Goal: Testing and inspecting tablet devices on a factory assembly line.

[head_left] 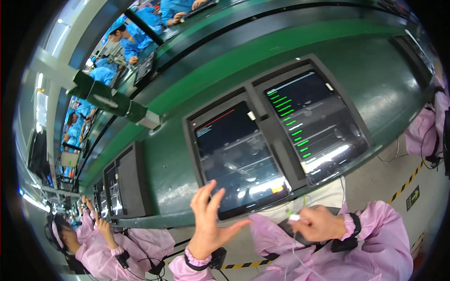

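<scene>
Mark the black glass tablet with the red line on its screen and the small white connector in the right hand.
Black glass tablet (239, 159), head view: middle of its screen.
Small white connector (294, 217), head view: its exposed end.

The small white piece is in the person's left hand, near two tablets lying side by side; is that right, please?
Not quite: the head view shows the small white piece in the person's right hand, near two tablets lying side by side.

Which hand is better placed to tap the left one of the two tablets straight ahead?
Probably the left hand: it is open, seems empty, and its fingers show over the lower left edge of the left tablet. The right hand is busy, pinching a small white plug.
</scene>
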Action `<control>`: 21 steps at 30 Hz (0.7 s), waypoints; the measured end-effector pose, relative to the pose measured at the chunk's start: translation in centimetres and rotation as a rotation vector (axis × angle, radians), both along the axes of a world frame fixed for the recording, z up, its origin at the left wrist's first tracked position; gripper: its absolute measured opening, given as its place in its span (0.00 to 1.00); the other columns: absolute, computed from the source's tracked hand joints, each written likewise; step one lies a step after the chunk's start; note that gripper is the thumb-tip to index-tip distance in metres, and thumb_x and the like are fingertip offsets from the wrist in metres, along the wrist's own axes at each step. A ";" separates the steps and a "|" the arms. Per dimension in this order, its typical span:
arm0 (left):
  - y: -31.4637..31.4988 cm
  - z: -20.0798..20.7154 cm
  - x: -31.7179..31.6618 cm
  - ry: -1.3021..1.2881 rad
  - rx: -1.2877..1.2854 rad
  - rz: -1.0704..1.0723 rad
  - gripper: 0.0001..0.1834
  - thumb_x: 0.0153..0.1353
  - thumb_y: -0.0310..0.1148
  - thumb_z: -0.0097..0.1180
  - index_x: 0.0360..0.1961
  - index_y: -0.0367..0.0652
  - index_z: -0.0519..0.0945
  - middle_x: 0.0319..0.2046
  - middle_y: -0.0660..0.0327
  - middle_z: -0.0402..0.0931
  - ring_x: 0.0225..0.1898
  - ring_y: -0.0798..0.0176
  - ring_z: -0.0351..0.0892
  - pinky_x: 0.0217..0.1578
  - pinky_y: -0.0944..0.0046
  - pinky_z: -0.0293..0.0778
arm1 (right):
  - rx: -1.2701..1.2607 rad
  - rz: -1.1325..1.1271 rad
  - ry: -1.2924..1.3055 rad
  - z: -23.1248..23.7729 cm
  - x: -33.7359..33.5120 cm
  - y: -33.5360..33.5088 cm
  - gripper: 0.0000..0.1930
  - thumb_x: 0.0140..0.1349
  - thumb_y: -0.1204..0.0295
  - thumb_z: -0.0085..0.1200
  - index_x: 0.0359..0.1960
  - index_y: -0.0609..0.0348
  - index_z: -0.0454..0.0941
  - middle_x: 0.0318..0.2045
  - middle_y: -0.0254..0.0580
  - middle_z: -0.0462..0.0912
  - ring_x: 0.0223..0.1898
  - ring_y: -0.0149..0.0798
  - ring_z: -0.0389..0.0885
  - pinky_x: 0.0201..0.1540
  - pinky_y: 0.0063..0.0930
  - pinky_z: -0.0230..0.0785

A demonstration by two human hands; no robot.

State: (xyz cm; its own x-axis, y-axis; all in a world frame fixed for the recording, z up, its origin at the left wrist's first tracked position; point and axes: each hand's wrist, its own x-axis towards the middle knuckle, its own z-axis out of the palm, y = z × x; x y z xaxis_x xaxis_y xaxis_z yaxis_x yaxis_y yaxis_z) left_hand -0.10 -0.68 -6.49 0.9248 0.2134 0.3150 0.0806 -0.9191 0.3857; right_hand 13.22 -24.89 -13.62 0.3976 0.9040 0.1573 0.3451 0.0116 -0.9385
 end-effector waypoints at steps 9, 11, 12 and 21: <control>1.6 3.1 12.0 -0.069 -0.002 -0.165 0.36 0.47 0.30 0.70 0.57 0.34 0.68 0.57 0.45 0.68 0.59 0.45 0.69 0.59 0.54 0.65 | -0.042 -0.619 0.116 0.7 4.9 -6.8 0.17 0.58 0.84 0.55 0.20 0.58 0.58 0.13 0.40 0.76 0.19 0.26 0.79 0.16 0.19 0.63; 1.6 2.4 15.7 -0.027 0.017 -0.224 0.33 0.53 0.34 0.67 0.57 0.32 0.67 0.55 0.43 0.69 0.58 0.44 0.69 0.58 0.55 0.65 | 0.002 -0.617 0.185 0.5 5.4 -6.8 0.17 0.60 0.82 0.54 0.21 0.58 0.58 0.13 0.36 0.74 0.20 0.25 0.79 0.17 0.18 0.62; 1.6 1.9 17.5 -0.025 -0.019 -0.262 0.32 0.56 0.37 0.65 0.57 0.32 0.67 0.55 0.42 0.69 0.58 0.44 0.69 0.58 0.56 0.65 | -0.011 -0.609 0.209 0.4 5.6 -6.9 0.17 0.60 0.82 0.54 0.21 0.58 0.58 0.13 0.35 0.74 0.21 0.25 0.80 0.18 0.18 0.62; 2.1 -2.0 27.6 0.134 -0.161 -0.098 0.36 0.62 0.49 0.57 0.58 0.26 0.65 0.53 0.36 0.70 0.56 0.43 0.72 0.55 0.55 0.68 | -0.066 -0.521 0.361 0.4 6.9 -6.6 0.20 0.60 0.81 0.56 0.20 0.55 0.55 0.14 0.32 0.69 0.23 0.26 0.81 0.19 0.19 0.62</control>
